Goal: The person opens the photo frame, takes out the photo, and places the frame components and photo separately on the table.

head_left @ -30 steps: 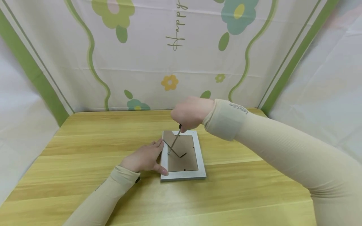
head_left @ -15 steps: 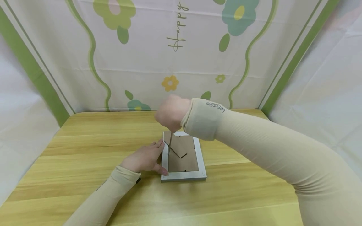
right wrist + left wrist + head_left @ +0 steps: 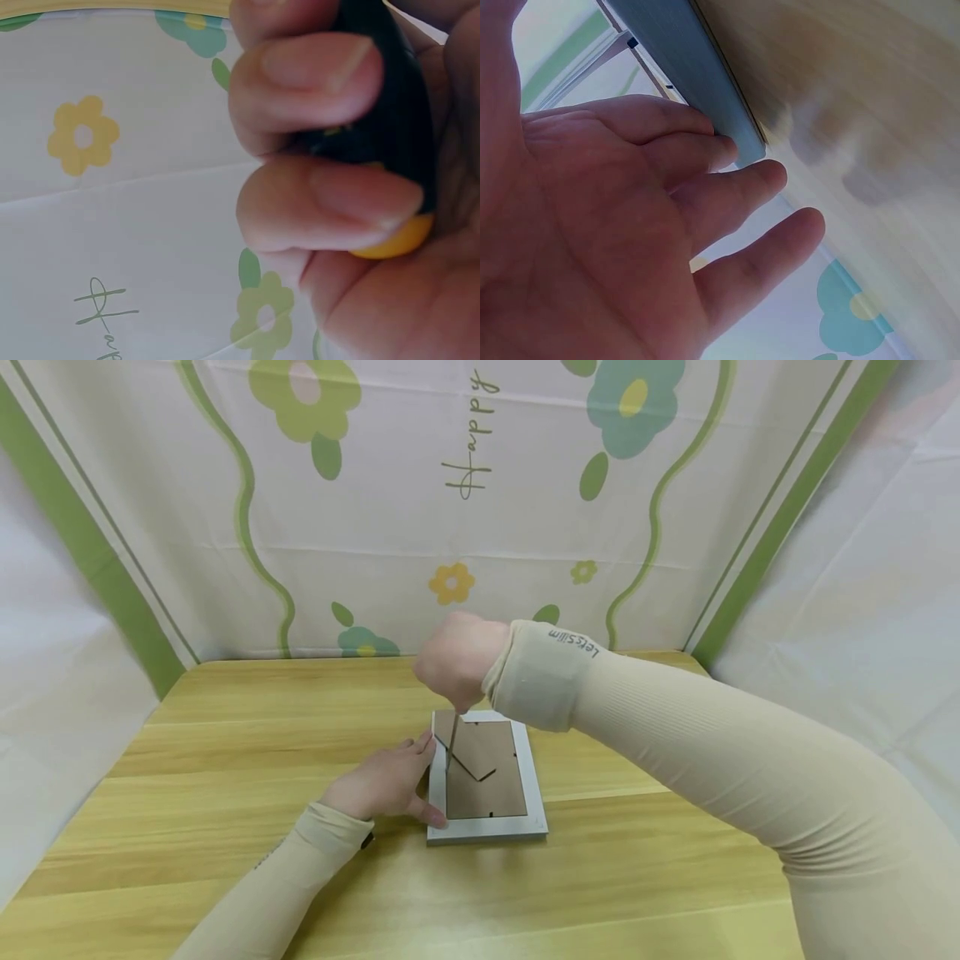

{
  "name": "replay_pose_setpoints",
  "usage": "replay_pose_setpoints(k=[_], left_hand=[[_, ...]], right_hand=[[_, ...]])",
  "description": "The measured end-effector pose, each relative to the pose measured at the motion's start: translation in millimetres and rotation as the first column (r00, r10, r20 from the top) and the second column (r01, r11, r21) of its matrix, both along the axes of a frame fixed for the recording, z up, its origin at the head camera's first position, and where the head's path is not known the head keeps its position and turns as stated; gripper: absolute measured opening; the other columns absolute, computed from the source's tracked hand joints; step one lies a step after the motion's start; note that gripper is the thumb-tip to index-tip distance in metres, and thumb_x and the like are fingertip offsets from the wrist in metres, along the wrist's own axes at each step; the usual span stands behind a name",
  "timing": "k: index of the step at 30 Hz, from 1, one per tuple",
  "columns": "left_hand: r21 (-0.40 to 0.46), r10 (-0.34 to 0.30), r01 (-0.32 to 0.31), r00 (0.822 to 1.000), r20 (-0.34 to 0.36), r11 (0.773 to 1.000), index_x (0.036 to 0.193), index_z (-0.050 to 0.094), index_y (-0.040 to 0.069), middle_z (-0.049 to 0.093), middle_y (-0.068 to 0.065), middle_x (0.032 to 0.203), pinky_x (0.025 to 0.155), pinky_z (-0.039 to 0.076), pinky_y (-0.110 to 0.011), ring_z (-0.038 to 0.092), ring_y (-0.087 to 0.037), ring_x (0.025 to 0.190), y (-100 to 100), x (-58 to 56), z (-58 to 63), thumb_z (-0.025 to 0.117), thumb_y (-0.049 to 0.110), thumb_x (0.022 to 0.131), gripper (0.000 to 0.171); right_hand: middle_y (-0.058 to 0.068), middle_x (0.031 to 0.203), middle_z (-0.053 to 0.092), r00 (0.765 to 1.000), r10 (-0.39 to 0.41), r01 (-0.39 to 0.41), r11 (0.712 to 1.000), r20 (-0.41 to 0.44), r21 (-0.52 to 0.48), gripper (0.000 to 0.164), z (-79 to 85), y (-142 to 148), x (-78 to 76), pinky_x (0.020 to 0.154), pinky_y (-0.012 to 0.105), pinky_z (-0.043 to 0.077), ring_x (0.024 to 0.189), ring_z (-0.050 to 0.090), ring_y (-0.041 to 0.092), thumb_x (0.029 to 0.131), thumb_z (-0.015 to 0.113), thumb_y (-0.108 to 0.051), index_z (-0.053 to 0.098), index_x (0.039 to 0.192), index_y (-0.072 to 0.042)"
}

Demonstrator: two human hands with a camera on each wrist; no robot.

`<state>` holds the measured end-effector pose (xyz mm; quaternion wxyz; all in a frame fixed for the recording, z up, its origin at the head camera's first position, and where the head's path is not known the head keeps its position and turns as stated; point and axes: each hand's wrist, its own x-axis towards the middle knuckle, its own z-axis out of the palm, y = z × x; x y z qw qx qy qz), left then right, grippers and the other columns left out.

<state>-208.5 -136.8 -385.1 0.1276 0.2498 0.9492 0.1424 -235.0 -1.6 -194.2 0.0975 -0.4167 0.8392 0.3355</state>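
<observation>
A picture frame (image 3: 534, 781) with a silver-white border lies back side up on the table. Its brown backing board (image 3: 498, 747) has a dark angled line across it and small black tabs (image 3: 491, 814) along its edges. My right hand (image 3: 461, 660) grips a screwdriver (image 3: 453, 737) above the frame, shaft pointing down to the board's left edge. In the right wrist view, fingers wrap its black handle (image 3: 397, 97) with a yellow end. My left hand (image 3: 382, 781) rests against the frame's left side, thumb on the lower left corner; in the left wrist view its fingers are fairly straight.
The wooden table (image 3: 637, 860) extends around the frame on all sides. Behind it hangs a white cloth (image 3: 360, 510) printed with flowers and green bands. Plain white sheeting (image 3: 60, 635) covers the left and right sides.
My right hand has moved left and the screwdriver has swung from slanted to nearly upright, its tip staying at the board's left edge. Since half a second ago, both hands have hardly moved.
</observation>
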Motion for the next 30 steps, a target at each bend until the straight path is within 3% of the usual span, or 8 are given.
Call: replay_pose_setpoints(k=[16,24,30], left_hand=[[-0.014,-0.009,0.009,1.000,0.015,1.000,0.151,0.027,-0.010,0.021,-0.024,0.159,0.112,0.031,-0.050,0.030,-0.044,0.141,-1,3.7,3.1,0.080,0.057,0.073,0.116],[-0.037,-0.006,0.007,1.000,0.016,0.999,0.152,0.026,-0.009,0.020,-0.023,0.160,0.113,0.031,-0.049,0.031,-0.043,0.141,0,2.1,0.7,0.079,0.060,0.073,0.117],[-0.033,-0.010,0.010,1.000,0.009,0.999,0.151,0.027,-0.009,0.022,-0.023,0.159,0.112,0.032,-0.048,0.031,-0.042,0.141,1,1.6,1.3,0.079,0.061,0.072,0.118]], right_hand=[[-0.010,0.092,0.068,0.994,-0.073,0.078,0.996,0.084,-0.049,0.028,-0.2,18,-8.2,0.078,0.028,0.055,0.084,0.064,0.008,0.087,0.076,-0.041,0.071,0.100,-0.017],[-0.011,0.092,0.068,0.998,-0.034,0.036,0.999,0.061,-0.025,0.031,0.8,10,-2.2,0.080,0.028,0.053,0.088,0.064,0.010,0.088,0.075,-0.039,0.068,0.109,-0.017],[-0.012,0.089,0.068,1.000,-0.013,0.013,1.000,0.023,-0.006,0.027,2.3,6,1.1,0.079,0.025,0.053,0.087,0.064,0.008,0.089,0.075,-0.037,0.068,0.107,-0.018]])
